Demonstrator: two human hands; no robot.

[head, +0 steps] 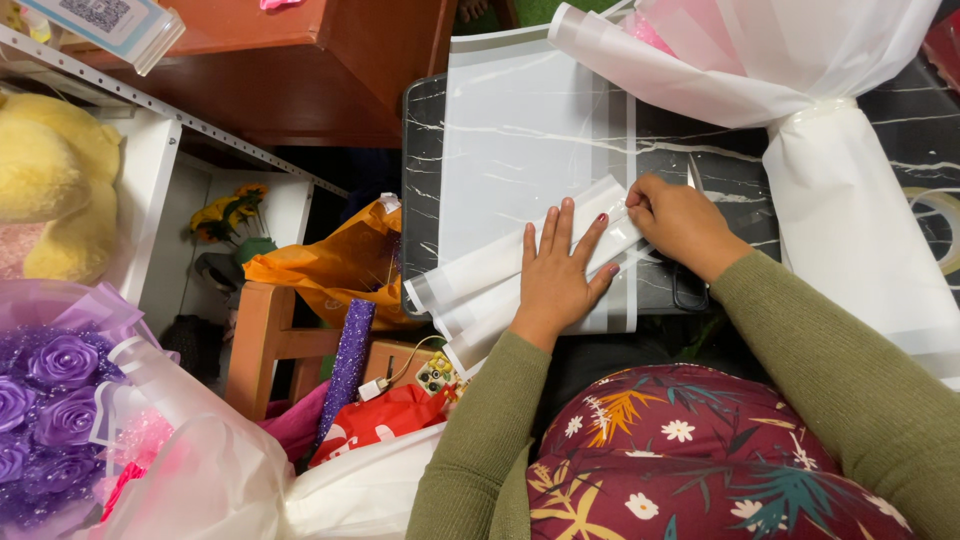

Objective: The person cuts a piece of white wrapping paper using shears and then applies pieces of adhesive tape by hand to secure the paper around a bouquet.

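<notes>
Centre of the frame: a folded strip of frosted white wrapping film [520,265] lies slantwise on a flat sheet of the same film [530,130], spread over the black marble-patterned table [720,165]. The left hand [555,275] lies flat on the strip, fingers spread wide and pressing down, gripping nothing. The right hand [680,222] sits just beside it at the strip's upper end, fingers curled in, pinching the film's edge. Upper right, a big wrapped bouquet [850,190] in white film rests across the table, cinched at its neck. Left of the table, an orange bag [335,265] slumps on a wooden stool [262,345]. Lower left corner, purple roses [45,385] in sheer wrap; above them, a yellow plush toy [55,190].
</notes>
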